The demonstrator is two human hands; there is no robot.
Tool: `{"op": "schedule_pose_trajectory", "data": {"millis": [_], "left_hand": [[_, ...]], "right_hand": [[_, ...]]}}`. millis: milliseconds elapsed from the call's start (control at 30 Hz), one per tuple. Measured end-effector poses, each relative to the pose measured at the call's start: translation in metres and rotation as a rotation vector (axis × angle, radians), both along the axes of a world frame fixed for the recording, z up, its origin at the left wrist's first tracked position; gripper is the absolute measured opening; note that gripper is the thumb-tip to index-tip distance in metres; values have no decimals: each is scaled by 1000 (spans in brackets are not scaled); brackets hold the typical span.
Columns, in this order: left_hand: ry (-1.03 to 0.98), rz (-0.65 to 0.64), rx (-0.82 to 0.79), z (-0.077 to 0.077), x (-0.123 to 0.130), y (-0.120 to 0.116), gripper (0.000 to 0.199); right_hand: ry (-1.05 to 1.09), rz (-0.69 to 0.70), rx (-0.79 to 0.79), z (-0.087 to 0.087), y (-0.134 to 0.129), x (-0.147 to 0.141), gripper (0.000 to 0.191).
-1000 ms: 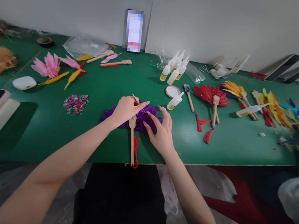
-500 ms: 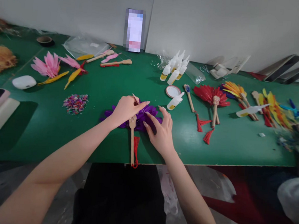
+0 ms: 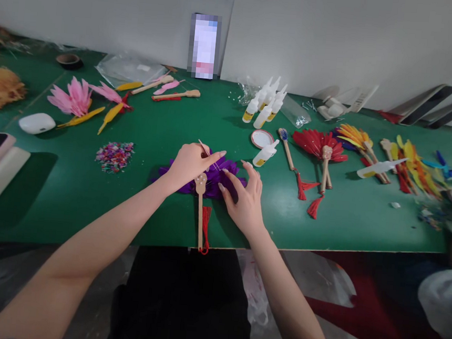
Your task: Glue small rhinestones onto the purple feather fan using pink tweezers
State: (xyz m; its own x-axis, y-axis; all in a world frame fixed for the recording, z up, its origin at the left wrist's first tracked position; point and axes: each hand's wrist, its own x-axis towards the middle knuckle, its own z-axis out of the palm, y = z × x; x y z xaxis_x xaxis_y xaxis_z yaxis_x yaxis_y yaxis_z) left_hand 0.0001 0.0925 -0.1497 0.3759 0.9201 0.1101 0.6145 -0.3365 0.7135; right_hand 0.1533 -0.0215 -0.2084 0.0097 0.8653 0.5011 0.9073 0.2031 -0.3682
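Note:
A purple feather fan point(image 3: 187, 187) lies flat on the green table directly in front of me. Its wooden handle point(image 3: 200, 215) points toward the table's front edge, and small pearl-like beads dot the handle's head. Beside the handle hangs a red tassel point(image 3: 206, 219). My left hand point(image 3: 189, 166) is closed on thin tweezers point(image 3: 203, 147), whose tips reach over the feathers. My right hand point(image 3: 245, 200) rests at the fan's right side, fingers apart, with fingertips at the feathers. Whether anything sits between the tweezer tips is too small to tell.
Loose colourful bits point(image 3: 114, 157) lie in a pile to the left, below pink feathers point(image 3: 72, 97). An uncapped glue bottle point(image 3: 266, 153) stands tilted near my right hand, with several glue bottles point(image 3: 263, 109) behind. A red feather fan point(image 3: 319, 145) lies farther right. A phone point(image 3: 204, 46) leans on the wall.
Almost nothing differs. Both hands stay over the purple fan, with only a tiny shift of the fingers and of the view.

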Motion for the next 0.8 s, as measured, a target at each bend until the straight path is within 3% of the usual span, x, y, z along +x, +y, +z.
{"op": "schedule_pose_trajectory", "data": {"millis": [333, 567, 800], "left_hand": [[-60, 38, -10, 4, -6, 3, 59], [-115, 71, -107, 14, -18, 4, 60], [-222, 120, -176, 13, -28, 14, 56]], "right_hand": [[25, -22, 21, 2, -1, 0, 30], [81, -62, 155, 7, -1, 8, 23], [136, -96, 300, 8, -1, 13, 17]]}}
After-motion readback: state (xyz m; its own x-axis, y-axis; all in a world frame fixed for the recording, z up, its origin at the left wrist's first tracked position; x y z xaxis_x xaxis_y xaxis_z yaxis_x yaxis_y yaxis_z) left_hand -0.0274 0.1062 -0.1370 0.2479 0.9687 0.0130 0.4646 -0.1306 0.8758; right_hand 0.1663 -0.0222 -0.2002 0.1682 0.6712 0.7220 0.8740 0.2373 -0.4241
